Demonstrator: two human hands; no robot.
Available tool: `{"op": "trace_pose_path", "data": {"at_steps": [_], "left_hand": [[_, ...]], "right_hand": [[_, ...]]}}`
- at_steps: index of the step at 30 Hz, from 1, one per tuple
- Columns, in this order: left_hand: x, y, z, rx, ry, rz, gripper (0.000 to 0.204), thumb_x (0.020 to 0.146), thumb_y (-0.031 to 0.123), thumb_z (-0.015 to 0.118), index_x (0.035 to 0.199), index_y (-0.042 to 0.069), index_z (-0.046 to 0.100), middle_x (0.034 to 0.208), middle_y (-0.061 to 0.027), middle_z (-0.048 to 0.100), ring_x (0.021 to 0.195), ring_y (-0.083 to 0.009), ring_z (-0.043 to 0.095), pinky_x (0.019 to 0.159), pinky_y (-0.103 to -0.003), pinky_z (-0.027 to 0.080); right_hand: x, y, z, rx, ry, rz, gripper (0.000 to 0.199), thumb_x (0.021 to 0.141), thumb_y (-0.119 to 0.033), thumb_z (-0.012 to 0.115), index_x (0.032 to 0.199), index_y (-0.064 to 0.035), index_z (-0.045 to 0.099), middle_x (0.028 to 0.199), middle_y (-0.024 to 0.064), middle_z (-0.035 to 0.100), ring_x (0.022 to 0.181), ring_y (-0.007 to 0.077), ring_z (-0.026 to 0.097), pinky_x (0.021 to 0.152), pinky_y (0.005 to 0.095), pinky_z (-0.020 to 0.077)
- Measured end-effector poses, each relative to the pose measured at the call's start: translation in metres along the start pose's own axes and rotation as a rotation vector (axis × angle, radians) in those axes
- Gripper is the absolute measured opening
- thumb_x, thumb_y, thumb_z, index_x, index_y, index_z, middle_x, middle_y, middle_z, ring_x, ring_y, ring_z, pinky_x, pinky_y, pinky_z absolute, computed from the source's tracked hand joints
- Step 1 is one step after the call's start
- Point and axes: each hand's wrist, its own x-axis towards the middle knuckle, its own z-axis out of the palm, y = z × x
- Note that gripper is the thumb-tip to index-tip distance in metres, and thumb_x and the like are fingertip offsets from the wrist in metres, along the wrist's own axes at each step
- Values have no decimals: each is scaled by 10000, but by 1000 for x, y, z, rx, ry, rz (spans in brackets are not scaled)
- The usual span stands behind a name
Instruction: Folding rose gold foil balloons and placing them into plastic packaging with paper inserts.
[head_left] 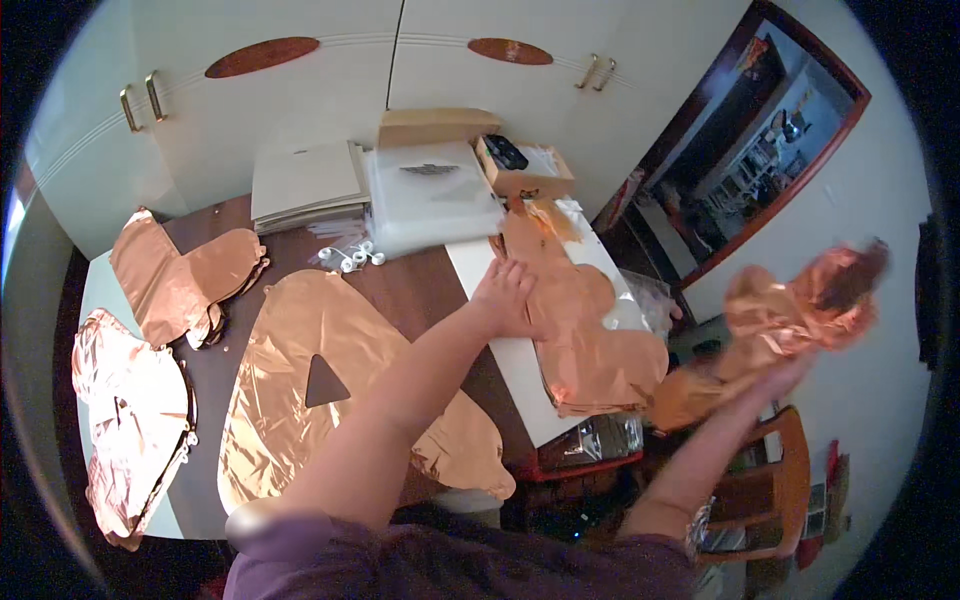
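My left hand (508, 297) rests on the left edge of a stack of flat, rose-gold foil balloons (590, 350). Its fingers are slightly apart and press down on the foil. Off to the right, beyond the table edge, my right hand (785, 376) is closed on another rose-gold foil balloon (800, 305), which hangs crumpled and blurred in the air. Under my left forearm lies a large letter-A foil balloon (275, 370). Farther left are a folded foil balloon stack (180, 275) and a shiny, rounded one (130, 410).
A white board (520, 390) lies beneath the stack. At the back stand grey cardboard sheets (305, 185), clear plastic bags (430, 190) and a cardboard box (530, 172). Small white rolls (350, 258) lie near them. A wooden chair (785, 480) stands right, and white cabinets (250, 110) line the wall.
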Motion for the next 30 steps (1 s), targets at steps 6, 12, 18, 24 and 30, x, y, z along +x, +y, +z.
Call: {"op": "trace_pose_path", "data": {"at_steps": [6,12,18,24,30], "left_hand": [[-22,-12,-13,30,-13,-71,1068,723,791,529,1432,7,375,1516,-230,288,1450,-361,187,1183,-517,68],[-118,-24,-81,-164,380,96,523,851,341,618,1269,37,537,1331,-197,493,1260,-359,457,1107,-530,297],[-356,-107,-121,-38,275,-287,557,831,347,661,1289,56,535,1374,-211,474,1298,-409,419,1107,-526,302],[-437,-76,-96,33,255,-430,663,828,408,641,1353,44,467,1427,-218,420,1345,-424,363,1113,-571,259],[-449,-71,-97,-40,249,-485,659,788,249,630,1380,30,440,1434,-226,406,1362,-428,331,1128,-553,239]], "right_hand": [[-21,4,75,-691,42,-21,195,940,-174,490,1061,-47,574,910,41,597,702,148,577,576,274,484],[32,120,246,-964,-75,24,120,937,-139,512,1020,-75,570,844,26,584,712,122,564,589,252,476],[-75,271,439,-818,-429,553,237,954,-248,569,871,-27,588,792,123,611,739,216,608,665,357,480],[-127,384,483,-1099,-500,372,170,891,-219,556,873,-50,552,860,172,630,830,397,612,726,495,481],[-130,400,467,-1058,-703,459,268,899,-349,566,895,-87,626,957,147,651,912,358,623,804,483,486]]}}
